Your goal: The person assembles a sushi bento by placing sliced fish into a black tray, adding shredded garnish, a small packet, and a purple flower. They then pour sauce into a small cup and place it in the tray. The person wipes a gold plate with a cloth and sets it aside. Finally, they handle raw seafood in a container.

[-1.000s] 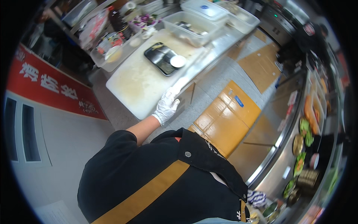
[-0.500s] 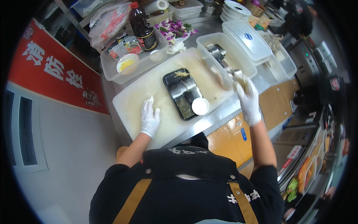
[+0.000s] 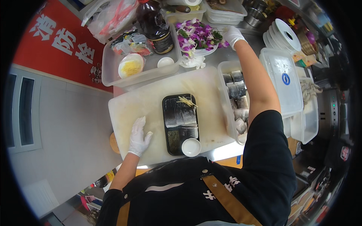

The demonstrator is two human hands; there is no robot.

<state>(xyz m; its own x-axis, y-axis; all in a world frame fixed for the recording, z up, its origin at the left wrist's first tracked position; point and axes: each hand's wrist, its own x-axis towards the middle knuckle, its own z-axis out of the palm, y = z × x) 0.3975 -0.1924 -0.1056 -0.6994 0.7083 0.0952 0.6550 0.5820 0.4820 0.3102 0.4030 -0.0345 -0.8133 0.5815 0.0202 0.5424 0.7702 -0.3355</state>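
The person stands over a white cutting board [image 3: 151, 109] on a steel tabletop [image 3: 226, 150]. The left hand [image 3: 138, 136], in a white glove, lies flat on the board with the fingers spread and nothing in its grip; it seems to rest there to steady the body while the other arm stretches far forward.

The right hand [image 3: 232, 35], also gloved, reaches to the far side of the tabletop and touches the edge of a dish of purple flowers [image 3: 199, 35]. Its fingers curl toward the petals, but it cannot be told if the grip is closed on a flower or only comes near, because the hand is small and seen from behind.

Just beside the left hand, to its right, lies a black rectangular tray [image 3: 180, 124] with slices of silver-skinned fish on it, a small pile of pale yellow shreds at the far end and a small white sauce dish [image 3: 191, 147] at the near end. The tray is placed in the middle of the board, probably so both hands can reach it easily.

Under the stretched right forearm stands a clear plastic box [image 3: 234, 100] with more fish pieces; the arm must pass above it. Left of the right hand stands a dark sauce bottle [image 3: 154, 24], and beyond the left hand a clear tub [image 3: 141, 62] holds a bowl of yellow shreds and small packets. Right of the arm are a lidded container [image 3: 282, 84] and a stack of white plates [image 3: 284, 35].
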